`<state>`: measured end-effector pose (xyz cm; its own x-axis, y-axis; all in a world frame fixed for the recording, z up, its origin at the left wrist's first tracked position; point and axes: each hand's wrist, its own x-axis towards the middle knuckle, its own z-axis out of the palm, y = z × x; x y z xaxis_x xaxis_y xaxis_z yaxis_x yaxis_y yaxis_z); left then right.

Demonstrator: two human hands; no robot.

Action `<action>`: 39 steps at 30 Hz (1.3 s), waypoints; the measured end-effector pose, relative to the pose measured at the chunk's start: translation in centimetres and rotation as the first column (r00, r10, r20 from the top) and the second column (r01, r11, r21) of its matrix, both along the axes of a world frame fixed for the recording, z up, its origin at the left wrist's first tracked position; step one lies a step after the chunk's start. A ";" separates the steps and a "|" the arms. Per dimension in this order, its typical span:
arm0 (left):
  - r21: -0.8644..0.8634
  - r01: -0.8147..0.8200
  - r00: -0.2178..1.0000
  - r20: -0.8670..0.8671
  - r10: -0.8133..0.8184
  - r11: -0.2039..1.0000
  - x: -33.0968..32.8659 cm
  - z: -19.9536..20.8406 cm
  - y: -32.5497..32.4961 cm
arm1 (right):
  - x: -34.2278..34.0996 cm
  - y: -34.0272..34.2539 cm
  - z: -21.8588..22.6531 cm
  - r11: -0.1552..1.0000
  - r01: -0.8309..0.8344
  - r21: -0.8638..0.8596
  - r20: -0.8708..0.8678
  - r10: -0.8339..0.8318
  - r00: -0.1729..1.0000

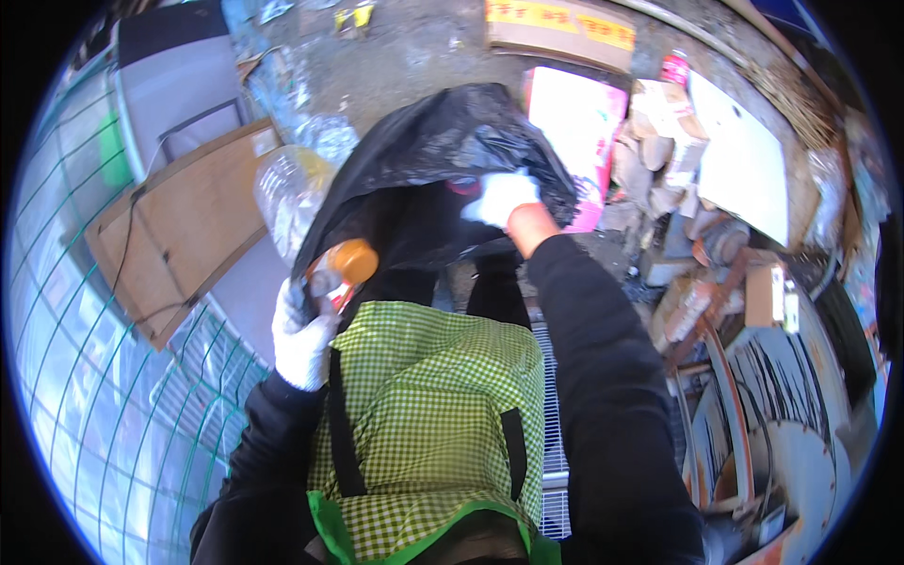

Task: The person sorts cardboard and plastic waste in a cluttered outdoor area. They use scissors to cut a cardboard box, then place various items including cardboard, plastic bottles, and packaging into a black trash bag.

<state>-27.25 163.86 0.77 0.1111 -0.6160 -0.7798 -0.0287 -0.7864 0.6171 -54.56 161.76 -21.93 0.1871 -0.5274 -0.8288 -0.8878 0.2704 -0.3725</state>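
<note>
A large black plastic bag hangs with its mouth wide open in front of me. My left hand, in a white glove, is closed on the bag's near left rim. Just inside that rim, beside the left fingers, shows an orange round cap or lid with something clear and red next to it. My right hand, also gloved in white, reaches into the right part of the mouth. Its fingers are overexposed and blurred, so what they hold cannot be told. A clear ribbed plastic bottle is against the bag's outer left side.
My green checked apron covers my front. Cardboard sheet and green wire mesh stand at left. A pink-and-white package, crushed cartons, a white board and rusty metal scrap lie to the right.
</note>
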 end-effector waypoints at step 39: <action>0.111 -0.127 0.905 0.420 0.070 0.986 -1.1 0.2 4.0 | -16.7 6.4 -7.7 0.250 0.679 -0.690 0.396 -0.655 0.644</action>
